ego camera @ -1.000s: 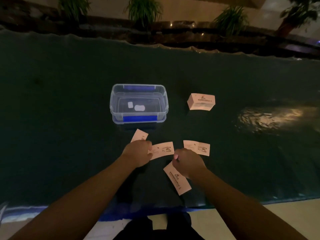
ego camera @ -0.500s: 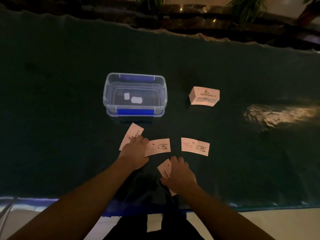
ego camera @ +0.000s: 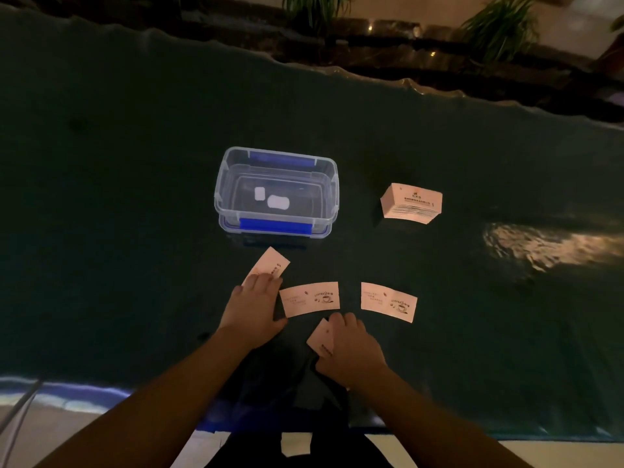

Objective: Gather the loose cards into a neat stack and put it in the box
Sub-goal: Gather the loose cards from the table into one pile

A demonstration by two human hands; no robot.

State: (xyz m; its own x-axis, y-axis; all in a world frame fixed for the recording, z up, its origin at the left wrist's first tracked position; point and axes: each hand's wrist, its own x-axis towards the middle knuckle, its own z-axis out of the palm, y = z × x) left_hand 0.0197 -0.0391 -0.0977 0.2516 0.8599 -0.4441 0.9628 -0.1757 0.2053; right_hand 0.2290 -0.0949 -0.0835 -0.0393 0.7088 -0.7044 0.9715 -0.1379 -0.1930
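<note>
Several pale cards lie loose on the dark cloth. My left hand [ego camera: 252, 303] rests flat with its fingertips on the near end of the tilted left card [ego camera: 271, 262]. A middle card [ego camera: 310, 298] lies just right of that hand, and a right card [ego camera: 388, 301] lies apart from both hands. My right hand [ego camera: 351, 352] covers most of the near card [ego camera: 320, 338], whose far corner sticks out. The clear plastic box [ego camera: 332, 197] with blue latches stands open behind the cards. A neat stack of cards [ego camera: 412, 205] sits to its right.
The dark cloth-covered table [ego camera: 135, 231] reaches left and right of the cards. Its near edge [ego camera: 84, 395] runs just in front of my body. A bright light reflection [ego camera: 547, 246] lies on the cloth at the right. Planters [ego camera: 499, 25] line the far side.
My right hand slid toward me over the near card and now covers most of it. My left hand shifted left from the middle card onto the tilted left card.
</note>
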